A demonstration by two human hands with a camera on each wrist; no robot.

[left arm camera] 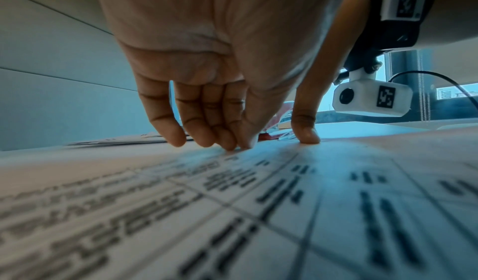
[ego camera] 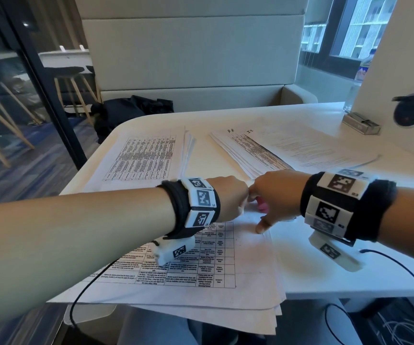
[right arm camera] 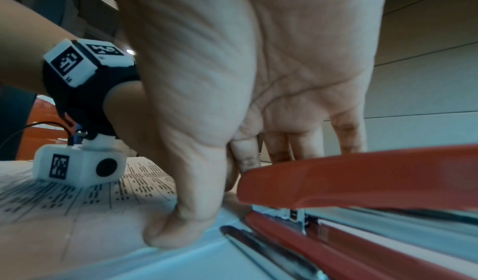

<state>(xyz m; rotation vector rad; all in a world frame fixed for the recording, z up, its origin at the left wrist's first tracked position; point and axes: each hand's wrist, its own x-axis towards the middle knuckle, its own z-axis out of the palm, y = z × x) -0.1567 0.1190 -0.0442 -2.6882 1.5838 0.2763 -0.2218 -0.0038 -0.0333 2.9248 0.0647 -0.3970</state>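
A stack of printed sheets [ego camera: 245, 257] lies nearest. Its near edge hangs over the rounded front edge of the white table [ego camera: 325, 270], and bare tabletop lies to its right.

Over the stack's far part the 2 hands meet, knuckles almost touching. The left hand [ego camera: 228, 197] points down, its fingers [left arm camera: 175, 129] bent and close together, tips pressing the top sheet. The right hand [ego camera: 275, 192] arches over a red stapler [right arm camera: 362, 176] at the stack's far right part. Its thumb [right arm camera: 186, 223] presses the paper just beside the stapler.

The head view shows only a pink sliver of the stapler between the hands. The right wrist view shows its red top arm raised above the metal rail and base. The right fingers [right arm camera: 305, 141] run down behind that arm with their tips hidden, so a clasp cannot be told.

Farther off lie a left paper pile [ego camera: 141, 158] and a right paper pile [ego camera: 288, 148], with a gap between them. A small grey box [ego camera: 361, 124] sits near the far right edge.
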